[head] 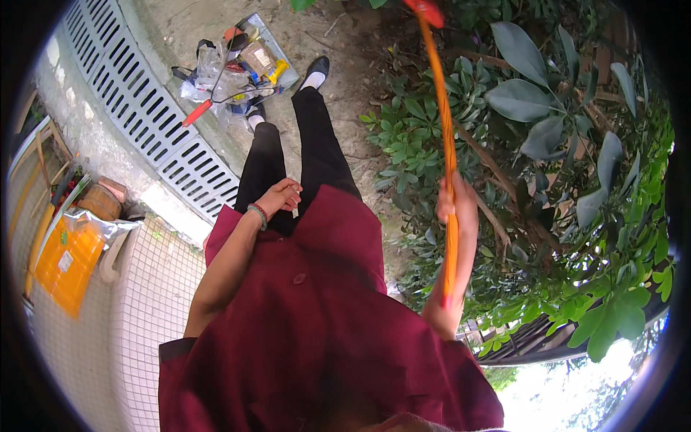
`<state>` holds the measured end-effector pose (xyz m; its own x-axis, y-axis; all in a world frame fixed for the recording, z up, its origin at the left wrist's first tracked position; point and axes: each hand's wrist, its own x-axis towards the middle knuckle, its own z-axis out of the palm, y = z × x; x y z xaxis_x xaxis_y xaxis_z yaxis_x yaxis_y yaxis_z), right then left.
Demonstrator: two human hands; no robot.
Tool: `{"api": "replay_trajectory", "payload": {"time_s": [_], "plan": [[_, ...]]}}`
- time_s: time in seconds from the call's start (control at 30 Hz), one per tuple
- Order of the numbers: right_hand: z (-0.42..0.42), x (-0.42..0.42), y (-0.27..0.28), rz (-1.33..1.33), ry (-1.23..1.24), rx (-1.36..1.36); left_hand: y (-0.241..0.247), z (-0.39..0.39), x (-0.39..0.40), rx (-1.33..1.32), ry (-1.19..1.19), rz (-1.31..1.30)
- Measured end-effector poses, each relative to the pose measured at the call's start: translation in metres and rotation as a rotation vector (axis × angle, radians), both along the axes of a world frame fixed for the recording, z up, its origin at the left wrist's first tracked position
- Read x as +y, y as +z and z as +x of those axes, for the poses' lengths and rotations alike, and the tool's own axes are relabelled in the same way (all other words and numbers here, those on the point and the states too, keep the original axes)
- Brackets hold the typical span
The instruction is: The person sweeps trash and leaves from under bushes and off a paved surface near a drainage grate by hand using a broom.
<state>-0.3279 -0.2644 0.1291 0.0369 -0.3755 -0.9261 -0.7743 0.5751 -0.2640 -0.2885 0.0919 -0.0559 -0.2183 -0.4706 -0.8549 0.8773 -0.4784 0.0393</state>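
My right hand point(456, 202) is closed around a long orange wooden-looking handle point(444, 116), which stretches up past the green shrub. At its far end a red part point(426, 12) is cut off by the top of the picture, so the tool's kind cannot be told. My left hand point(285, 195) hangs before my black trousers with loosely curled fingers, a beaded bracelet point(261, 215) on its wrist; whether it holds something small is unclear. Beyond it lies a heap of rubbish with clear plastic bags point(209, 63), beside my feet. A red-handled tool point(198, 113) with a thin metal rod rests against the heap.
A grey metal dustpan-like tray point(289, 75) lies under the rubbish. A slotted drain grating point(156, 121) runs along the left, by a low concrete kerb. Leafy shrubs point(415, 140) with branches fill the right. A tiled ledge point(156, 270) and an orange plastic sheet point(70, 259) are lower left.
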Motion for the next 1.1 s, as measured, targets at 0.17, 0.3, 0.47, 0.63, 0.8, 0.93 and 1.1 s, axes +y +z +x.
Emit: {"api": "replay_trajectory", "payload": {"time_s": [0.17,0.3,0.47,0.63,0.8,0.93,1.1], "plan": [[0.086,-0.088,-0.161,-0.169,-0.13,-0.276,0.0,-0.016,0.017,0.04,0.123,0.096],[0.172,-0.171,-0.245,-0.051,-0.405,-0.398,-0.005,-0.033,0.017,0.074,0.242,0.134],[0.182,-0.184,-0.249,-0.256,0.309,0.151,-0.008,-0.045,0.008,0.079,0.238,0.13],[0.123,-0.152,-0.177,-0.387,1.088,0.607,-0.011,-0.038,0.004,0.015,0.157,0.089],[0.028,-0.05,-0.082,-0.131,0.6,0.289,-0.007,-0.01,0.024,-0.108,0.092,0.001],[-0.037,0.047,-0.006,0.097,0.288,0.138,0.007,0.016,0.052,-0.187,0.062,-0.053],[-0.062,0.121,0.017,0.092,0.155,-0.014,0.021,0.051,0.084,-0.501,-0.091,-0.143]]}}
